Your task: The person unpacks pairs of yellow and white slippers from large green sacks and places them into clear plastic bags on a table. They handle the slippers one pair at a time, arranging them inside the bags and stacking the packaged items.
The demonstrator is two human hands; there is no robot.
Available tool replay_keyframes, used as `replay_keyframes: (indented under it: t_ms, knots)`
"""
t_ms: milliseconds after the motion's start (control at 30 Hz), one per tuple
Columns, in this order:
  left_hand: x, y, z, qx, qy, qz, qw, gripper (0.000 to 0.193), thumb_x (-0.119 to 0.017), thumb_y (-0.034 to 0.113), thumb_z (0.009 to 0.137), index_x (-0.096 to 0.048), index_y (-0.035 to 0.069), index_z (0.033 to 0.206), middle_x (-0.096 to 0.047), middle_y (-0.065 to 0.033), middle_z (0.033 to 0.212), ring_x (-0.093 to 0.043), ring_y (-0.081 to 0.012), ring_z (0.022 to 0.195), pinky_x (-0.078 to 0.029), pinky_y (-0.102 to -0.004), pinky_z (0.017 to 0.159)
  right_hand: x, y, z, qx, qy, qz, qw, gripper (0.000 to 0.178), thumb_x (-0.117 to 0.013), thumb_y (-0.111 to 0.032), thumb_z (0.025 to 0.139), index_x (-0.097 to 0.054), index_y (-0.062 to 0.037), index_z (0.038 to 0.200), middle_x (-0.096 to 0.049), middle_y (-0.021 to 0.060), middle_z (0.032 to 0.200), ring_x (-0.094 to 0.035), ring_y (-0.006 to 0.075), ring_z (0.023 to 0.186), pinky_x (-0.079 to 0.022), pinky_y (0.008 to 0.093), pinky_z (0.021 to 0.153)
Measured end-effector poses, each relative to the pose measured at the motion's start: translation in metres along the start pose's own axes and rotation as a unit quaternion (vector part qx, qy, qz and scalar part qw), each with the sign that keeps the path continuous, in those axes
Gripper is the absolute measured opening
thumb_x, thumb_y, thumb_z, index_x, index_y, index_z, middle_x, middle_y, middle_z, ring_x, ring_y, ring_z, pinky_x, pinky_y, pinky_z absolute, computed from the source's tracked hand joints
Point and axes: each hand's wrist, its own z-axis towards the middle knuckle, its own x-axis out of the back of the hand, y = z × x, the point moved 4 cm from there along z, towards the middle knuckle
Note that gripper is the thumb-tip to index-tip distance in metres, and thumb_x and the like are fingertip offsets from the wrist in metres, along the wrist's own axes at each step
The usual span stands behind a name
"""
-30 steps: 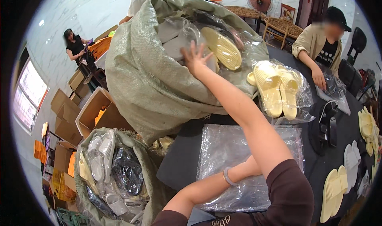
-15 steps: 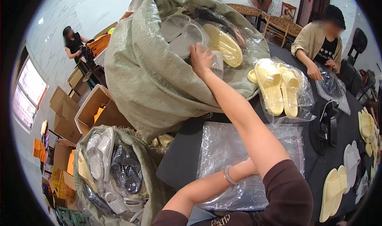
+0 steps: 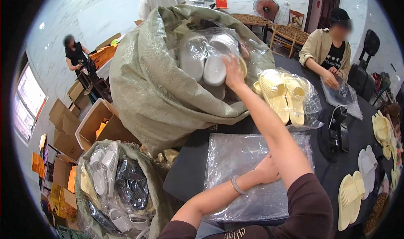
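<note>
At the mouth of the big woven sack [image 3: 139, 83], my right hand [image 3: 234, 73] grips the right edge of a pair of grey slippers [image 3: 194, 64] in clear plastic. Its fingers bend over the slipper's side; the thumb is hard to make out. My left hand [image 3: 266, 170], with a bangle on the wrist, lies low over a stack of clear plastic bags [image 3: 229, 159] on the table. My right forearm crosses in front of it and hides its fingers. Right of the sack sits a bagged pair of pale yellow slippers [image 3: 284, 96].
A smaller sack [image 3: 149, 171] of bagged slippers stands at lower left, near cardboard boxes [image 3: 97, 119]. Loose yellow slippers [image 3: 350, 199] and grey slippers [image 3: 367, 169] lie along the dark table's [image 3: 185, 167] right side, beyond a black device [image 3: 338, 132]. A co-worker [image 3: 330, 50] handles a bag across the table.
My right hand has shifted right across the sack's mouth. The grey slippers have turned and moved right with it, covering the yellow slipper there. My left hand stays over the plastic bags.
</note>
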Motion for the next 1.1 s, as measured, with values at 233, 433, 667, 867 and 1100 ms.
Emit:
replay_keyframes:
  t_ms: [233,433,667,867,1100]
  knots:
    - [-0.001,0.003,-0.001,0.007,-0.024,-0.042,0.999,0.052,-0.051,0.035,0.087,-0.048,0.003,0.129,-0.045,-0.0176,0.134,-0.034,-0.0329,0.131,-0.022,-0.0507,0.109,-0.006,0.019,0.003,0.066,0.060,0.033,0.995,0.060,-0.052,0.009,0.071,-0.050,-0.0199,0.124,-0.039,0.0081,0.136,-0.050,0.0414,0.108,-0.048,0.0450,0.088]
    - [-0.014,-0.001,-0.003,-0.016,-0.094,0.186,0.978,0.057,-0.049,0.044,0.089,-0.046,0.004,0.131,-0.042,-0.0165,0.136,-0.030,-0.0319,0.133,-0.020,-0.0490,0.111,0.042,0.003,0.025,0.165,0.044,-0.033,0.985,0.049,-0.052,0.004,0.076,-0.056,-0.0217,0.118,-0.044,0.0043,0.132,-0.053,0.0368,0.104,-0.050,0.0416,0.085]
    - [-0.011,0.001,-0.005,-0.016,-0.085,0.203,0.975,0.062,-0.044,0.050,0.091,-0.042,0.005,0.134,-0.038,-0.0161,0.140,-0.028,-0.0314,0.135,-0.020,-0.0490,0.110,0.146,0.045,0.062,0.268,0.058,-0.218,0.937,0.040,-0.051,-0.006,0.081,-0.059,-0.0223,0.117,-0.049,0.0001,0.132,-0.053,0.0270,0.101,-0.049,0.0361,0.084]
    - [-0.013,0.000,-0.004,-0.020,-0.080,0.195,0.977,0.063,-0.044,0.051,0.091,-0.043,0.005,0.134,-0.039,-0.0159,0.139,-0.028,-0.0317,0.135,-0.021,-0.0493,0.110,0.195,0.136,0.034,0.235,0.099,-0.349,0.902,0.043,-0.051,-0.005,0.080,-0.056,-0.0213,0.119,-0.046,0.0000,0.133,-0.049,0.0330,0.109,-0.045,0.0437,0.085]
    - [-0.011,-0.001,-0.004,-0.025,-0.074,0.203,0.976,0.062,-0.046,0.050,0.091,-0.044,0.005,0.133,-0.041,-0.0161,0.138,-0.030,-0.0319,0.134,-0.024,-0.0498,0.109,0.190,0.205,0.005,0.155,0.015,-0.350,0.924,0.042,-0.050,-0.008,0.083,-0.052,-0.0251,0.121,-0.045,-0.0006,0.134,-0.051,0.0323,0.108,-0.046,0.0437,0.084]
